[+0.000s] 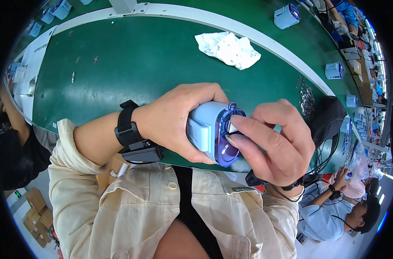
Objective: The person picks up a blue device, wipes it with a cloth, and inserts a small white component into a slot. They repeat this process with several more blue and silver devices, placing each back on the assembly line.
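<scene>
A light-blue plastic housing (201,134) with a dark-blue and purple end face lies tilted on its side, above the table's near edge. My left hand (170,118) is wrapped round its body from the left, thumb below and fingers over the top. The purple end points to the right, toward my right hand (280,144). The right thumb and index finger are pinched together at that end face, with a small white piece (232,127) showing between their tips. Most of that piece is hidden by the fingers.
A crumpled white cloth (229,49) lies on the green table (119,56). Metal parts (306,101) and a black mesh bag (328,121) with cables are at the right. Beyond a white rail (183,11) stand similar blue housings (287,16). A co-worker (334,211) sits at the right.
</scene>
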### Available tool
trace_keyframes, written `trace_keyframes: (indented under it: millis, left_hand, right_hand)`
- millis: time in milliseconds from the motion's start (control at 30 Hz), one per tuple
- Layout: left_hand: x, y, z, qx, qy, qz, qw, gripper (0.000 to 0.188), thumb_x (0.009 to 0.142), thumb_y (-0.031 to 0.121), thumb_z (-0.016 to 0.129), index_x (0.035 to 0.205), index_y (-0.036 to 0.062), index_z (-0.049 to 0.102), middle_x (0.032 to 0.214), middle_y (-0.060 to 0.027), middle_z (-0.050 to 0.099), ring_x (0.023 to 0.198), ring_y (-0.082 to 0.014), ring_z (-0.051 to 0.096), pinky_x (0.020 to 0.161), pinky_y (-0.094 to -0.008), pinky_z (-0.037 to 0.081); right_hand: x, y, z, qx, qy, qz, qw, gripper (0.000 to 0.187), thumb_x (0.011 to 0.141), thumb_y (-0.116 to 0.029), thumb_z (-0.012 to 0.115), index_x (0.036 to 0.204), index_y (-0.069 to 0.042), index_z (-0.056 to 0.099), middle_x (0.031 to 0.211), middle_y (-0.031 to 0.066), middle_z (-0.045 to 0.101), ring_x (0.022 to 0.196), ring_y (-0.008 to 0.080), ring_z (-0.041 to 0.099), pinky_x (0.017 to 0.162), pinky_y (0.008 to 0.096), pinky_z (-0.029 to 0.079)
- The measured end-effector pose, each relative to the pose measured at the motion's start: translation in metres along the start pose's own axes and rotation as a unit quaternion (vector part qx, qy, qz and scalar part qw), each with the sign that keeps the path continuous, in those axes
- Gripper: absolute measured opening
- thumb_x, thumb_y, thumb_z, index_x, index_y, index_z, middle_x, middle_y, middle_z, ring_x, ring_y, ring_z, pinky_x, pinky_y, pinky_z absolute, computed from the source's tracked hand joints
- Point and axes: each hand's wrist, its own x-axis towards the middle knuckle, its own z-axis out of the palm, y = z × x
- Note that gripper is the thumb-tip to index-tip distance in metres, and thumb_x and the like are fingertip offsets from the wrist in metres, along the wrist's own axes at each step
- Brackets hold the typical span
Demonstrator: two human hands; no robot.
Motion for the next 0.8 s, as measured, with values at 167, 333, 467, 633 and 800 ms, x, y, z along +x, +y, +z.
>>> trace_keyframes:
  millis: [167, 333, 467, 633, 800]
  left_hand:
    - [0.0, -0.003, 0.0, -0.002, 0.008, 0.001, 1.0, 0.067, 0.05, 0.025, 0.09, 0.104, 0.0058, 0.056, 0.096, -0.0055, 0.059, 0.081, -0.0183, 0.059, 0.071, -0.028, 0.047]
    - [0.001, -0.005, 0.001, 0.042, 0.021, -0.009, 0.999, 0.068, 0.05, 0.025, 0.091, 0.105, 0.006, 0.055, 0.094, -0.0045, 0.058, 0.08, -0.0175, 0.058, 0.07, -0.0277, 0.047]
    - [0.003, 0.0, -0.001, -0.009, 0.026, -0.019, 0.999, 0.066, 0.053, 0.027, 0.09, 0.104, 0.008, 0.053, 0.094, -0.0068, 0.061, 0.081, -0.0218, 0.062, 0.071, -0.0324, 0.049]
    - [-0.002, 0.0, 0.0, 0.0, 0.016, 0.017, 1.0, 0.067, 0.051, 0.025, 0.091, 0.105, 0.0081, 0.053, 0.097, -0.0066, 0.061, 0.085, -0.0222, 0.061, 0.075, -0.0327, 0.05]
    - [-0.003, -0.008, 0.003, 0.044, 0.023, 0.02, 0.999, 0.07, 0.05, 0.026, 0.093, 0.105, 0.008, 0.054, 0.101, -0.0058, 0.061, 0.089, -0.0197, 0.062, 0.079, -0.0323, 0.051]
  right_hand:
    - [0.0, -0.006, 0.001, -0.082, -0.028, -0.003, 0.996, 0.033, 0.064, -0.005, 0.078, 0.095, 0.001, 0.072, 0.082, 0.0103, 0.059, 0.063, 0.02, 0.053, 0.051, 0.0313, 0.04]
    - [0.0, -0.007, 0.003, -0.093, -0.075, 0.007, 0.993, 0.031, 0.072, -0.008, 0.076, 0.1, 0.002, 0.072, 0.094, 0.0129, 0.059, 0.068, 0.0177, 0.053, 0.054, 0.032, 0.041]
    - [-0.006, 0.02, -0.001, 0.195, -0.058, 0.113, 0.973, 0.035, 0.082, -0.014, 0.072, 0.113, 0.002, 0.068, 0.116, 0.0166, 0.055, 0.09, 0.0203, 0.058, 0.071, 0.0337, 0.047]
    - [-0.009, 0.021, 0.028, 0.46, 0.036, 0.257, 0.849, 0.044, 0.085, -0.014, 0.073, 0.126, -0.004, 0.063, 0.127, 0.0135, 0.051, 0.107, 0.0188, 0.056, 0.085, 0.0296, 0.047]
    - [-0.01, 0.014, 0.031, 0.466, -0.045, 0.281, 0.838, 0.048, 0.085, -0.013, 0.072, 0.13, -0.004, 0.059, 0.142, 0.0174, 0.04, 0.126, 0.0245, 0.046, 0.103, 0.0354, 0.038]
